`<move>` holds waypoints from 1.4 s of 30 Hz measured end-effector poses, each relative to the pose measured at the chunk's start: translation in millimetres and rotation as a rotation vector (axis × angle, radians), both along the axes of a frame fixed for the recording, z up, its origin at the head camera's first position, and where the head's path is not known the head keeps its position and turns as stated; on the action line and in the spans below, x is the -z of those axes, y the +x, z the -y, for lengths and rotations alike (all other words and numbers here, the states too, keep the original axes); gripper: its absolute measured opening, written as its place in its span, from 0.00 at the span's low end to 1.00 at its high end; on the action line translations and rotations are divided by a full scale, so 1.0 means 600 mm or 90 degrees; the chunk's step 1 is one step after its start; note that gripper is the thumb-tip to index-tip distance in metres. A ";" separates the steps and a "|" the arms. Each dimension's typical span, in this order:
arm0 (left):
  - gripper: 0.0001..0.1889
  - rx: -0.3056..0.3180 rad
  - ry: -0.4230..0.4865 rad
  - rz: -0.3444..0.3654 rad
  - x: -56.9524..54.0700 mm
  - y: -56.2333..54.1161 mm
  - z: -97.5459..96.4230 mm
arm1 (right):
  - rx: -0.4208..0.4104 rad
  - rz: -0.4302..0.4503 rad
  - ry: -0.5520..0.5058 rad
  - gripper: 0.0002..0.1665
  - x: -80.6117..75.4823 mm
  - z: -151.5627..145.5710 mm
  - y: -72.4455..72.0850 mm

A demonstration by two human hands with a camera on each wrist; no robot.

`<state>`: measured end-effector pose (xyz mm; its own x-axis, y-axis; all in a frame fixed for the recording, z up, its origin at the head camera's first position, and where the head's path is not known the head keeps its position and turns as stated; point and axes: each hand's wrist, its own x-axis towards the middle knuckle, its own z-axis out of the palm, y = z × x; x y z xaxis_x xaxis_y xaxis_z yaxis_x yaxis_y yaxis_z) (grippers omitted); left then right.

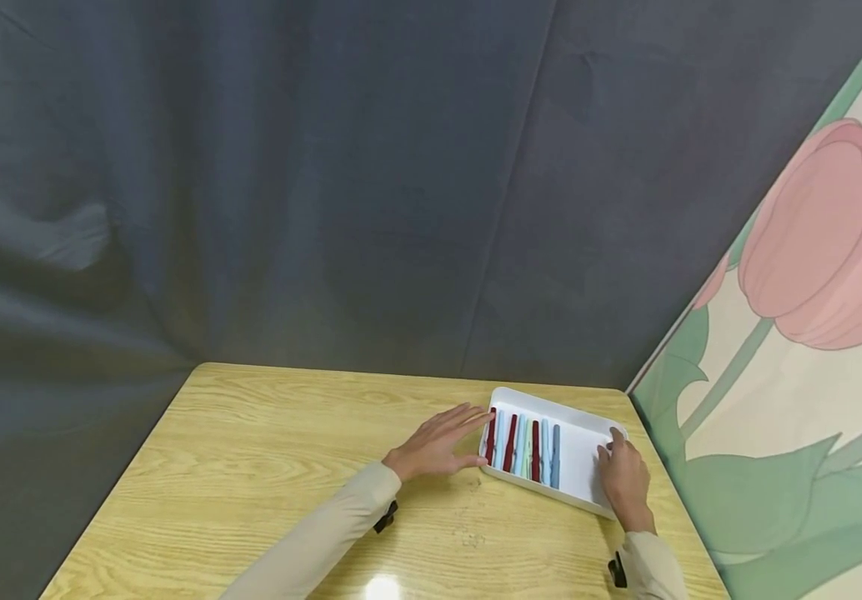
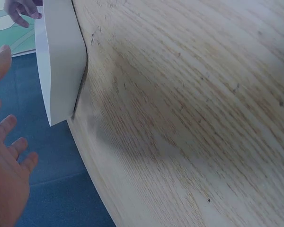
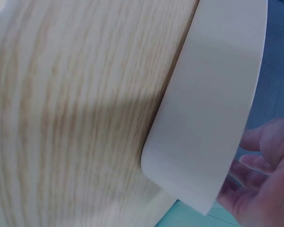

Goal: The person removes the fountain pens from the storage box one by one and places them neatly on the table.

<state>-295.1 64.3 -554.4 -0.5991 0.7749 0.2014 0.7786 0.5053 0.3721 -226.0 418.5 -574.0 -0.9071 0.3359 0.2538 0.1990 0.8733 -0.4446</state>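
A white rectangular tray (image 1: 579, 467) lies at an angle on the table near its far right corner. In its left part, several slim pen-like sticks (image 1: 535, 450) stand in a row side by side, coloured dark red, light blue, pale green and grey-blue; their exact kind is too small to tell. My left hand (image 1: 434, 446) is at the tray's left end, fingers extended and spread, the fingertips near the leftmost dark red stick. At the right end, my right hand (image 1: 626, 479) hovers by the rim with loosely bent fingers. The left wrist view shows the tray's outer wall (image 2: 64, 61).
A wood-grain table (image 1: 288, 450) carries the tray. Dark grey cloth (image 1: 363, 192) hangs behind it and on the left. On the right rises a wall covering with pink tulips (image 1: 814, 242), close to the table's right edge.
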 end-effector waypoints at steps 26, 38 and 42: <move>0.39 0.008 -0.014 0.012 0.006 0.004 -0.023 | 0.102 0.066 -0.024 0.14 -0.002 -0.022 0.012; 0.37 0.008 0.015 0.019 0.008 0.003 -0.027 | 0.084 0.036 -0.049 0.26 -0.010 -0.029 0.013; 0.35 0.011 0.021 0.027 0.008 0.004 -0.027 | 0.069 0.019 -0.055 0.26 -0.008 -0.026 0.010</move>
<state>-292.6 80.5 -559.0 -0.5950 0.7781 0.2013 0.7696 0.4794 0.4218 -219.9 434.0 -569.0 -0.8710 0.4519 0.1927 0.3049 0.8048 -0.5092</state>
